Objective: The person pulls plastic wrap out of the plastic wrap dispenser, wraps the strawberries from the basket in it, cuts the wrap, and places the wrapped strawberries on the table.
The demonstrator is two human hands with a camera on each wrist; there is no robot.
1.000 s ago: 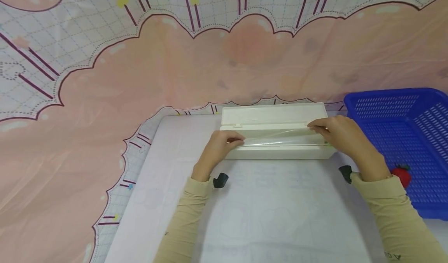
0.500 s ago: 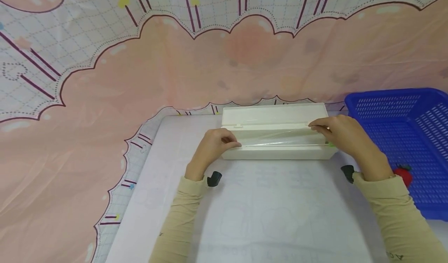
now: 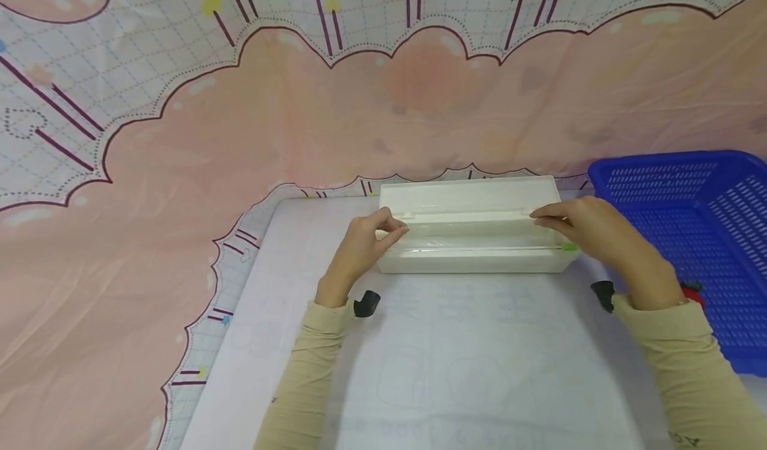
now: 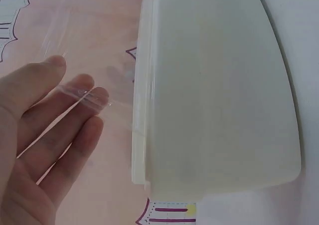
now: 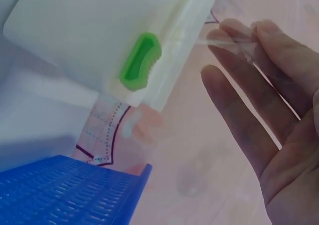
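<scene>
A white cling film dispenser box [image 3: 473,261] lies on the table with its lid [image 3: 467,196] tipped back. Clear cling film [image 3: 473,237] stretches above its opening between both hands. At the box's left end my left hand [image 3: 361,243] pinches one side of the film between thumb and fingers. In the left wrist view a crinkled strip of film [image 4: 82,94] crosses the fingers. My right hand [image 3: 593,230] pinches the film's other side at the right end. Near that hand, a green slide cutter [image 5: 141,61] sits on the box's edge.
A blue plastic basket [image 3: 653,170] stands at the right, close to the right forearm. Inside it is a red strawberry-like item [image 3: 693,294], partly hidden by the sleeve. A pink patterned cloth [image 3: 359,124] hangs behind the white table [image 3: 479,370].
My left hand has shifted left and then up, from the box's front edge to above its opening, and its fingers have re-gripped the film. The right hand has moved slightly right.
</scene>
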